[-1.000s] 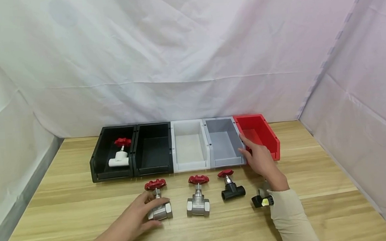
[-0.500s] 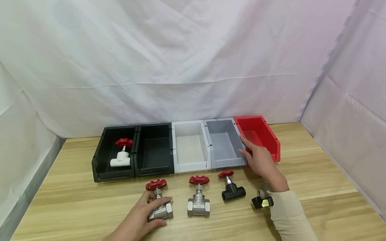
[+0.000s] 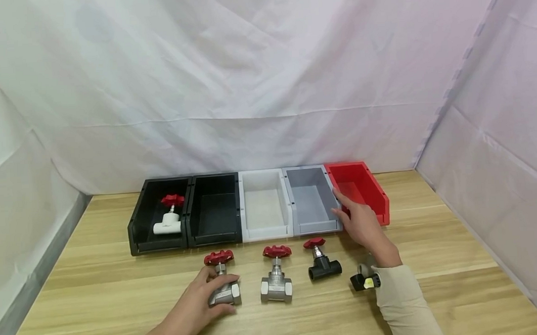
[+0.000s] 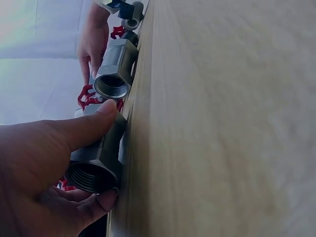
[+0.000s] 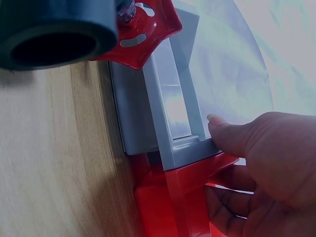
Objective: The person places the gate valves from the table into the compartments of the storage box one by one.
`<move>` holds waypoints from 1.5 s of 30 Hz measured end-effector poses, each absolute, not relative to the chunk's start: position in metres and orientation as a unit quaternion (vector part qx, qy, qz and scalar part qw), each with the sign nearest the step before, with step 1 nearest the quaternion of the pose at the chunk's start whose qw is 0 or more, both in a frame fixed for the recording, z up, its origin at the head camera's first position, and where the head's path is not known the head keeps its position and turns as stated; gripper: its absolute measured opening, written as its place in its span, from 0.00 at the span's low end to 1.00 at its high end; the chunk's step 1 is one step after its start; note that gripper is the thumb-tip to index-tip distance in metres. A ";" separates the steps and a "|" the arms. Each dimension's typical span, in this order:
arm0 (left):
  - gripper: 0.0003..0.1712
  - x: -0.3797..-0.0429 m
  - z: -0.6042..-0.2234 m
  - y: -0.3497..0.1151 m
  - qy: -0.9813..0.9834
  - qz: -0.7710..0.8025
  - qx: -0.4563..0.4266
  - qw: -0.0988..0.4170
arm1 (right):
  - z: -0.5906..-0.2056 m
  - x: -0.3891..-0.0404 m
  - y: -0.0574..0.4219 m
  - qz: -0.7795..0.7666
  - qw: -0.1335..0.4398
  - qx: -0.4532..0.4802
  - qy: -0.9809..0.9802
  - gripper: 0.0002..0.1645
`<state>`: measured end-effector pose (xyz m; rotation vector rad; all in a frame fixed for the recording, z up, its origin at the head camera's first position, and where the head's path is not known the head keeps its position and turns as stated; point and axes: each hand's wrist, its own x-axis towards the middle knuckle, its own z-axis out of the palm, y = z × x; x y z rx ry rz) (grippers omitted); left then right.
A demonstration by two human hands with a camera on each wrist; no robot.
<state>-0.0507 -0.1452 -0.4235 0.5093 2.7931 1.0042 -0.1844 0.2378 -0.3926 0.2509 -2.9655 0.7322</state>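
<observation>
In the head view my left hand [image 3: 195,303] grips a steel gate valve [image 3: 225,293] with a red handwheel, lying at the front left. The left wrist view shows the thumb [image 4: 106,111] on one side of its body and fingertips curled at the other. My right hand [image 3: 364,225] rests over the adjoining walls of the grey bin [image 3: 314,227] and the red bin [image 3: 381,202]. Its index finger lies straight along the edge; in the right wrist view the thumb [image 5: 229,136] touches the grey rim, other fingers over the red side.
A second steel gate valve [image 3: 277,286] and a black valve [image 3: 324,268] stand between the hands. A grey pipe fitting [image 3: 365,268] is partly hidden by the right wrist. Leftward are a white bin [image 3: 267,232] and two black bins [image 3: 215,237], the leftmost holding a white valve [image 3: 166,224].
My left hand has shifted slightly right, its thumb and index finger reaching farther round the steel gate valve. The right hand stays on the bin walls. The head view tilts slightly.
</observation>
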 end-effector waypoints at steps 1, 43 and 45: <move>0.30 -0.051 -0.423 -0.145 0.925 0.332 0.169 0.067 | -0.393 -0.185 0.238 0.239 0.037 0.083 -0.967 0.41; 0.24 -0.050 -0.422 -0.139 0.928 0.319 0.186 0.052 | -0.395 -0.185 0.238 0.235 0.045 0.085 -0.967 0.41; 0.23 -0.051 -0.422 -0.139 0.927 0.319 0.191 0.048 | -0.395 -0.185 0.238 0.235 0.048 0.087 -0.967 0.41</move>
